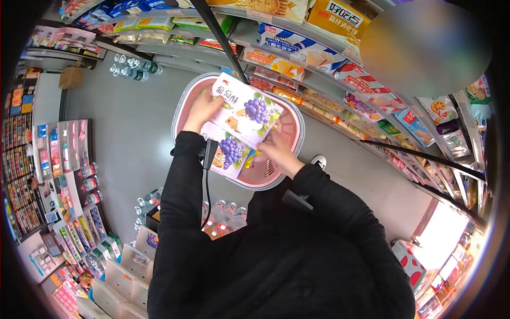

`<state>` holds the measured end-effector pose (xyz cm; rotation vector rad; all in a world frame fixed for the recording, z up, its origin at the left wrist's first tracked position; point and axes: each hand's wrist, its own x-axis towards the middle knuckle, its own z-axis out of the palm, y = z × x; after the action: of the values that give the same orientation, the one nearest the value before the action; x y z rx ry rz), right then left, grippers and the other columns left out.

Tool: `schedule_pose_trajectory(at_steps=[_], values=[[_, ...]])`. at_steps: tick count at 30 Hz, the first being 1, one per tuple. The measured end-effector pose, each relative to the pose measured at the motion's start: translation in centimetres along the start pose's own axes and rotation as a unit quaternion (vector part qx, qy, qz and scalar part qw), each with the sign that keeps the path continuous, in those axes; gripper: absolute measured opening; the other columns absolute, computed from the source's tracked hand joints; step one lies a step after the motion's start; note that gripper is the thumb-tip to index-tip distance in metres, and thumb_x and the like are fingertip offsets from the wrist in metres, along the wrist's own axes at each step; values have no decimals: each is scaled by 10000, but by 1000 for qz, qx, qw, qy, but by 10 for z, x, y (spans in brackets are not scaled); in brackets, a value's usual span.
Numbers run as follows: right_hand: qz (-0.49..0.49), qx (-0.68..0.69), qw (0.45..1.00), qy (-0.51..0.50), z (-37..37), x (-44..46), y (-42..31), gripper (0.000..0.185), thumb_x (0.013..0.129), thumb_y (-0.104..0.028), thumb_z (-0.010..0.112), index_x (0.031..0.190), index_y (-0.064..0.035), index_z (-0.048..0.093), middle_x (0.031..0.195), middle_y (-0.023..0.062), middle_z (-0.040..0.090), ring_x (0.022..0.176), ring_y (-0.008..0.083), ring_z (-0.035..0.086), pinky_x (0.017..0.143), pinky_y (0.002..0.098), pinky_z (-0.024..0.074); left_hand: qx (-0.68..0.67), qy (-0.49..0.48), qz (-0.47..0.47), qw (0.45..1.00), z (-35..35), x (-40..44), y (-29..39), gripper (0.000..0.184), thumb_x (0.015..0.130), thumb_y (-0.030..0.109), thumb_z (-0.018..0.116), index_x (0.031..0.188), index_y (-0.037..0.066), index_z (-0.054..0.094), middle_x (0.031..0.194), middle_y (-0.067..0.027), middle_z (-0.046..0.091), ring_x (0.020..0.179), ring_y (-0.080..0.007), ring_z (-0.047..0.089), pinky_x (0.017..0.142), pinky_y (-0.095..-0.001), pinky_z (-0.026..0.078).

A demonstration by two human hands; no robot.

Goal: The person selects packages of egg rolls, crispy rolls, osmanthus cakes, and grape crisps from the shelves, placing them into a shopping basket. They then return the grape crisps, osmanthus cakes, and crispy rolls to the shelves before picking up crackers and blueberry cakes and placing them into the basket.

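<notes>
Both of my hands hold a pale pink-and-white pastry box (240, 112) printed with purple grapes, above a pink plastic basket (292, 125). My left hand (203, 110) grips its left end, the thumb lying on the top face. At the lower right corner, my right hand (280, 152) pinches the box between thumb and fingers. A second box with the same grape print (229, 154) lies under it in the basket, partly covered by the held box. Something yellow shows beside that lower box, too hidden to name.
Shelves of wafer and biscuit packs (297, 48) run along the top and right. Water bottles (135, 67) stand on the floor at upper left, with more bottles (226, 215) near my body. Display racks (62, 146) line the left. A white shoe (319, 161) shows right of the basket.
</notes>
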<state>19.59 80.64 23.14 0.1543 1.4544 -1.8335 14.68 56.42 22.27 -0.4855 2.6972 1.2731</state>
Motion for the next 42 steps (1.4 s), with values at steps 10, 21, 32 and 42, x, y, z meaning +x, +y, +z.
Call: schedule_pose_trajectory(at_steps=[10,21,32,42], values=[[36,-67,997,-26,-2,27,-6,426,705,-54,522,1100,29,386,922,109,546,800,166,542,688,280,424,-74,12,4,997,10,22,-47,609,718,264,524,1212,-52,359,1003,-205,547,848,-237,569,742,-301,435],[-19,-22,1000,5,7,26,10,430,679,-64,533,1083,37,425,976,125,551,910,203,533,773,286,412,9,11,-61,998,12,13,-35,658,679,320,559,1184,-58,369,1002,-240,535,937,-316,543,799,-361,414],[-1,-152,988,37,-21,-2,-10,277,705,-126,566,902,44,472,820,106,544,756,194,530,653,310,424,71,128,24,989,10,-16,-28,641,699,302,566,1193,-53,365,1120,-286,448,1088,-378,412,901,-406,341],[-94,-420,900,-68,-98,-127,-31,347,777,-208,533,1039,19,514,944,176,578,881,266,565,778,341,435,-65,-20,-18,998,16,-189,46,344,791,195,523,1071,-4,510,928,-160,591,841,-251,579,730,-310,442]])
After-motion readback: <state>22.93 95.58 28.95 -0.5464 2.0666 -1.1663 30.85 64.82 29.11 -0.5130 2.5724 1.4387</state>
